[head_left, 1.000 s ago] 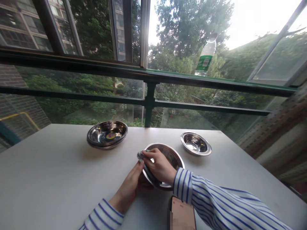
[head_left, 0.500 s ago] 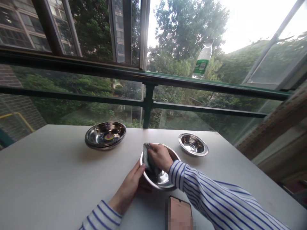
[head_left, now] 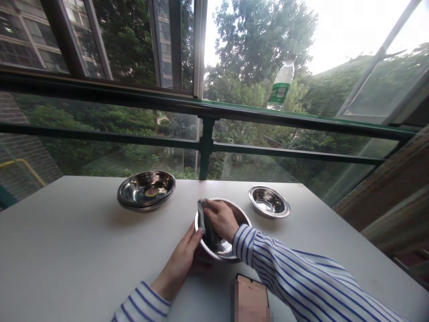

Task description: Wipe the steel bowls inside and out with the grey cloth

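A shiny metal bowl (head_left: 239, 211) is tilted above the white table in front of me. My left hand (head_left: 181, 255) grips its left rim, thumb on the edge and the other fingers hidden underneath. Inside the bowl, my right hand (head_left: 223, 219) is closed on a grey-green cloth (head_left: 203, 214), pressing it against the left inner wall. Part of the cloth hangs down toward the bowl's bottom. The right fingertips are partly buried in the cloth.
Stacked metal bowls (head_left: 146, 192) stand at the table's back left, and a smaller metal bowl (head_left: 269, 202) at the back right. A phone (head_left: 252, 295) lies near me on the table (head_left: 83, 250). Beyond the railing (head_left: 134, 100), a plastic bottle (head_left: 281, 87) stands by the window.
The bowl's tilt has shifted very slightly, and the right hand with the cloth has moved a little up and left along the inner wall. Both grips are the same.
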Demonstrator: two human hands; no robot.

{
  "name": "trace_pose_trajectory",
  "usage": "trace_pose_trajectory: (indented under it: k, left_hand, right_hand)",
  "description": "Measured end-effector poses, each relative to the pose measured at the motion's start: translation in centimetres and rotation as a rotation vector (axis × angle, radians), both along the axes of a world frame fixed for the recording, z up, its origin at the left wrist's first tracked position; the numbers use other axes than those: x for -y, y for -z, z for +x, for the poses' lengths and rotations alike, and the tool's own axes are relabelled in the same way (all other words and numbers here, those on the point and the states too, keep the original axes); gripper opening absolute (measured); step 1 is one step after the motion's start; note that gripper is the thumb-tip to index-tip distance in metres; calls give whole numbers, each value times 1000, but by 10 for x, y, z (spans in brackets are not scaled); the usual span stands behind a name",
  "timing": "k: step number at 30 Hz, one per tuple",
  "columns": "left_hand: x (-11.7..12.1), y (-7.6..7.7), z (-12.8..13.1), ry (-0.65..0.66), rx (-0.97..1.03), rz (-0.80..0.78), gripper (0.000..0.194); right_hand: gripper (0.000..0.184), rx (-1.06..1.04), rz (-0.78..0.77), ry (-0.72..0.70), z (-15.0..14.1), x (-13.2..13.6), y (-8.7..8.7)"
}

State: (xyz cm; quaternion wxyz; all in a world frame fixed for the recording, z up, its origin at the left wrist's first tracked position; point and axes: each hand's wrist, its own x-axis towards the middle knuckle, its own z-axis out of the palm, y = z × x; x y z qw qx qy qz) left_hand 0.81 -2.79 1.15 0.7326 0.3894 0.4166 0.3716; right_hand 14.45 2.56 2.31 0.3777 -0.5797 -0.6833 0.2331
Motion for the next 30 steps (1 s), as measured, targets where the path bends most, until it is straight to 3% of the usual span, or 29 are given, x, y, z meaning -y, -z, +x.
trace_pose_trajectory:
  k: [4,6,13,15,22,30]
  left_hand:
    - [-2,1,-4,-34,-9,-43,72]
    - [-3,0,-4,-27,-11,-49,72]
    - [1,-4,0,-28,-6,16,66]
    - [1,-4,0,-24,-14,19,67]
    - [-2,-4,-6,-51,-7,10,68]
    - [0,-6,-3,-79,7,8,70]
  right_hand:
    - [28,57,14,-191,-8,19,-1]
    - [27,97,27,-213,-10,21,-2]
    - [26,290,59,-13,4,-9,-9]
    - [27,349,63,-16,5,-8,-9]
    - [33,605,104,-266,-11,12,-16]
    - [25,946,24,-96,33,-21,-35]
